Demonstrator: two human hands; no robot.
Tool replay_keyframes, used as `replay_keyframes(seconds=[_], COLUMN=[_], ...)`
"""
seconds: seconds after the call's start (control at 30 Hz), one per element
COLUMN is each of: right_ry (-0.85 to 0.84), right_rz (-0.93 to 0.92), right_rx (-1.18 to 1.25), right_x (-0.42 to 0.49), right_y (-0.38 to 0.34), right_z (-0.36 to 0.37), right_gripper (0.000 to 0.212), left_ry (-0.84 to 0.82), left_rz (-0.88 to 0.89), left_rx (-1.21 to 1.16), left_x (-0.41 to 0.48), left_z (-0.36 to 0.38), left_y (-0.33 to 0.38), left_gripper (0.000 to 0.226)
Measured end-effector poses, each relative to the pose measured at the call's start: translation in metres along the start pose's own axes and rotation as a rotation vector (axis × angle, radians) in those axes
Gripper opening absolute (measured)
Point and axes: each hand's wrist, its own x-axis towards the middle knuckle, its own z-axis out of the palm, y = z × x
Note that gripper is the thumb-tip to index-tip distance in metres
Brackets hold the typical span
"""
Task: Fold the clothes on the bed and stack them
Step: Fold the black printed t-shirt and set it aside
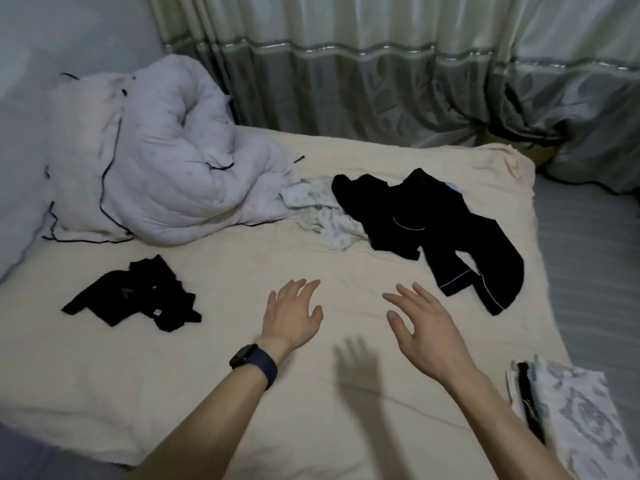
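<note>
1. Hovering over the cream bed sheet [207,375], the left hand [292,315] and the right hand [426,327] both hang with fingers spread and loose, gripping nothing and clear of every garment.
2. Off to the left lies a small crumpled black garment with a tiny white tag [135,296], well apart from the rest.
3. Ahead on the right sprawls a black pyjama piece with thin white piping [443,216], overlapping a rumpled white printed garment [322,216] beside it.
4. At the near right corner sits a folded stack of grey-and-white patterned fabric [571,414], a dark layer showing at its edge. That looks like the pile to build on.
5. Handling call: everything looks light and limp, nothing stiff or fragile. Lifted from the middle, it will likely sag and bunch.
6. Best hold, I'd say: pinch two corners of a hem or waistband, one per hand, then spread the piece flat on the bare sheet.
7. The black pyjama cloth looks smooth, perhaps slippery, so folds may slide unless pressed down.
8. A heaped white padded quilt with dark piping [156,161] sits far left, just beside the printed garment.
</note>
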Motion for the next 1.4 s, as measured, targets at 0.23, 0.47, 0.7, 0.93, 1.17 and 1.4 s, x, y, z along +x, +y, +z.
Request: replay_keyframes(seconds=[0.23, 0.47, 0.7, 0.93, 1.17, 1.4], right_ry=[-0.087, -0.211, -0.343, -0.562, -0.818, -0.780], right_rz=[-0.224, -0.451, -0.487, -0.337, -0.077, 0.191], right_rx=[-0.043, -0.081, -0.126, -0.229, -0.303, -0.117], right_x=[0.051, 0.096, 0.135, 0.170, 0.218, 0.256], right_y=[-0.097, -0.182, -0.255, -0.311, -0.347, -0.357], right_z=[0.037, 0.093, 0.199, 0.361, 0.511, 0.610], right_gripper=[0.037, 0.038, 0.039, 0.044, 0.061, 0.096], left_ry=[0.148, 0.284, 0.227, -0.043, -0.292, -0.361], left_rz=[-0.197, -0.414, -0.564, -0.619, -0.647, -0.606], left_rx=[0.034, 0.014, -0.017, -0.074, -0.121, -0.150], left_x=[-0.030, -0.081, -0.093, -0.051, -0.015, -0.005], left_z=[-0.055, -0.080, -0.068, -0.025, 0.050, 0.124], left_y=[-0.103, -0.203, -0.327, -0.498, -0.629, -0.690], left_gripper=[0.055, 0.051, 0.051, 0.053, 0.064, 0.071])
